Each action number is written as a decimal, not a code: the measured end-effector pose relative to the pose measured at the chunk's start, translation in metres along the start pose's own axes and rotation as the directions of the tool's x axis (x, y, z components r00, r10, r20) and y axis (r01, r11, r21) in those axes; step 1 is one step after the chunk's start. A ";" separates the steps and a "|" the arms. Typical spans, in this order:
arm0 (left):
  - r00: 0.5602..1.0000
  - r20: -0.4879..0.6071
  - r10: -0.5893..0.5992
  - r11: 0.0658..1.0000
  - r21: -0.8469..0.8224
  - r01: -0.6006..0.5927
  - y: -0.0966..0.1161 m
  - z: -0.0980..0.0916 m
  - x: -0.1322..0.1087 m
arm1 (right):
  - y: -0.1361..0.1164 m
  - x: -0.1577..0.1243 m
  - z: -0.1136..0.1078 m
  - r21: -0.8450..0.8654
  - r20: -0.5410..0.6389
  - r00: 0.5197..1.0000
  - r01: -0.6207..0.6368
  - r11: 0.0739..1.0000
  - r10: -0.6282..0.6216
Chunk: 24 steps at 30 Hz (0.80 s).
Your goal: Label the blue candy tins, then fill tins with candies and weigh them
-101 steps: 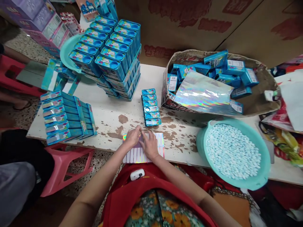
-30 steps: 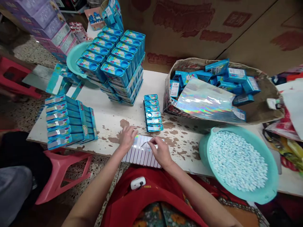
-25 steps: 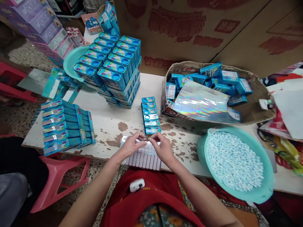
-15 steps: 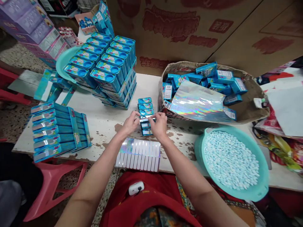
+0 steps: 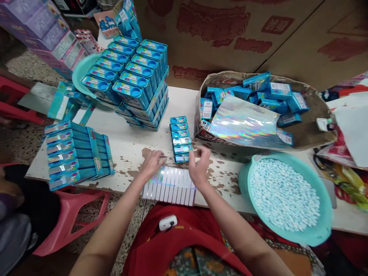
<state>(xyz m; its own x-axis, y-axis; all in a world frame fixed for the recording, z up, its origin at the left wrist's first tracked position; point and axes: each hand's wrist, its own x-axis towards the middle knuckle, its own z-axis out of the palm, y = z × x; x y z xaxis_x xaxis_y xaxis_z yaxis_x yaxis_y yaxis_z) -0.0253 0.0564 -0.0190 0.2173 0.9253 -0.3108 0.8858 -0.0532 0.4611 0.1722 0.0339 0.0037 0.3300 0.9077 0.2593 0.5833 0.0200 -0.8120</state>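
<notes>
A short row of small blue candy tins [image 5: 180, 133] lies on the worn white table. Shiny clear strips cover the round recesses on the nearer tins, while the farther ones show theirs bare. My left hand [image 5: 152, 163] hovers by the top left edge of a sticker sheet [image 5: 172, 193], fingers stretched loosely and holding nothing visible. My right hand [image 5: 199, 166], a little blurred, is raised just right of the nearest tins with thumb and fingers apart. The sheet carries rows of pale strips on a shiny backing and lies at the table's front edge.
Stacked blue tins [image 5: 130, 90] stand behind left, with another pack [image 5: 77, 153] at the left edge. A cut-down carton [image 5: 313, 142] holds loose blue boxes and holographic film [image 5: 244, 120]. A turquoise bucket [image 5: 244, 184] of pale candies stands right. A person sits at far left.
Both hands have come apart and away from the tins, back toward me. The strip they held between them now lies on a tin. The camera view has shifted slightly.
</notes>
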 end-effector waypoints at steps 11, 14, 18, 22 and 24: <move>0.988 0.119 -0.094 0.990 -0.095 0.106 -0.016 0.012 -0.043 | 0.025 -0.101 0.024 -0.203 0.540 0.839 0.205 0.958 -0.064; 0.991 0.118 -0.063 0.958 -0.272 0.093 -0.012 0.015 -0.043 | 0.012 -0.096 0.029 -0.243 0.596 0.795 0.313 0.918 -0.114; 0.991 0.106 -0.087 0.945 -0.305 0.115 -0.011 0.021 -0.037 | 0.007 -0.109 0.028 -0.189 0.646 0.739 0.398 0.898 -0.192; 0.988 0.102 -0.117 0.967 -0.213 0.136 -0.013 0.026 -0.029 | -0.002 -0.104 0.006 -0.022 0.601 0.754 0.347 0.938 -0.265; 0.991 0.033 -0.129 0.980 -0.148 0.133 -0.010 0.019 -0.030 | -0.015 -0.087 -0.008 0.048 0.554 0.800 0.247 0.968 -0.232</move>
<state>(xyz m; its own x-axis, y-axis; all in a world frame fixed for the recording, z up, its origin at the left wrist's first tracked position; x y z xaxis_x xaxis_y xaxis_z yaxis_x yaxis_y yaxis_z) -0.0328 0.0221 -0.0303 0.1145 0.9115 -0.3950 0.8361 0.1263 0.5338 0.1409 -0.0493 -0.0022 -0.2820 0.9535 0.1061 0.6101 0.2636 -0.7472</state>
